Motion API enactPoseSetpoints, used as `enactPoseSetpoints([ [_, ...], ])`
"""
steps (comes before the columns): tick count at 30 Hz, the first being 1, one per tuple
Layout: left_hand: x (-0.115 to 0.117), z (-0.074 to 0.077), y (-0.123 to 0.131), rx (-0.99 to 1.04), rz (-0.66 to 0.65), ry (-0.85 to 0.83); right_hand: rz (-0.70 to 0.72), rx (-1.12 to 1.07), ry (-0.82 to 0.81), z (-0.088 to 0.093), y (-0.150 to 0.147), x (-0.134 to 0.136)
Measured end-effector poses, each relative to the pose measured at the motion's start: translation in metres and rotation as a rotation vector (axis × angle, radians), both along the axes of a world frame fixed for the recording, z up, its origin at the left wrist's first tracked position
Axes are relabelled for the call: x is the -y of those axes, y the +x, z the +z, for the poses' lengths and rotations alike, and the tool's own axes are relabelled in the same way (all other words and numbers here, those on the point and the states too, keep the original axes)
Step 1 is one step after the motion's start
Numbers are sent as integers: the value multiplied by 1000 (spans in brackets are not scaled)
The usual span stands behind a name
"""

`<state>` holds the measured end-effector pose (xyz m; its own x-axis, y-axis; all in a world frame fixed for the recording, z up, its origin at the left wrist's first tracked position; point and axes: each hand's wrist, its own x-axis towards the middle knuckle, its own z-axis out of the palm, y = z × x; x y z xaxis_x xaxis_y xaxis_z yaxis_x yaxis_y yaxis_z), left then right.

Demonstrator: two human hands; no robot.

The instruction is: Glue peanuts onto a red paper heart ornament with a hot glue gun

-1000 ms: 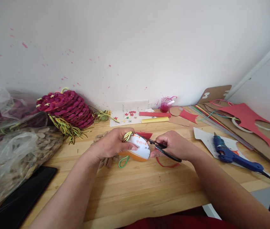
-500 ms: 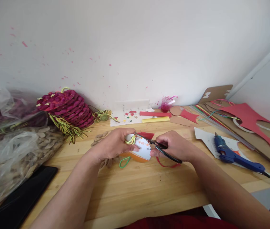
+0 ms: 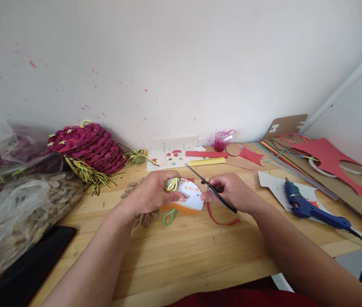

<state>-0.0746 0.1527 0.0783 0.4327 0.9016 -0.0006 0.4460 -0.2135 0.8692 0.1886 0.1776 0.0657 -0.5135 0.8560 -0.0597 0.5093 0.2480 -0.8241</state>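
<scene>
I see my left hand [image 3: 150,194] w/ fingers curled tight round a small white and orange card piece [image 3: 191,197], thumb pressed on top. A loop of green-yellow string [image 3: 172,184] is pinched at its top, and more string [image 3: 169,216] hangs out under it. The card piece sits near the middle of the tabletop [image 3: 200,251], a bit above the wood.

My right hand [image 3: 232,192] is closed round the black scissors [image 3: 211,188]. The blades are nearly shut and point up and away twd the back edge, just beside the card's right side. I can't tell if the tips touch it.

A curly red paper strip [image 3: 221,219] lies on the wood under the right hand. A blue glue gun [image 3: 308,208] rests on white paper nr the right edge. A dark red woven pile [image 3: 88,147] sits at the back left, by the wall.
</scene>
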Motion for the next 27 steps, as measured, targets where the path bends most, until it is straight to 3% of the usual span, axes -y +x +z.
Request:
enactPoseSetpoints([
  [3,1,-2,4,-29,30,39,-18,-123,-84,-5,-4,3],
  [8,5,-5,16,87,116,213,-36,-222,-6,-16,-11,7],
  [11,7,-8,19,165,265,497,-112,-277,0,-18,-14,8],
  [14,10,-10,21,39,408,835,-183,-308,-35,-16,-16,10],
  [16,12,-12,22,-57,432,1008,-216,-334,-57,-14,-17,11],
  [18,14,-13,25,-128,354,1093,-225,-366,-79,-12,-18,11],
  [22,20,-11,31,-133,200,1005,-200,-412,-108,-12,-20,12],
  [24,23,-9,32,-40,320,889,-214,-408,-61,-13,-20,12],
  [27,20,-10,31,222,660,617,-263,-360,129,-17,-21,13],
])
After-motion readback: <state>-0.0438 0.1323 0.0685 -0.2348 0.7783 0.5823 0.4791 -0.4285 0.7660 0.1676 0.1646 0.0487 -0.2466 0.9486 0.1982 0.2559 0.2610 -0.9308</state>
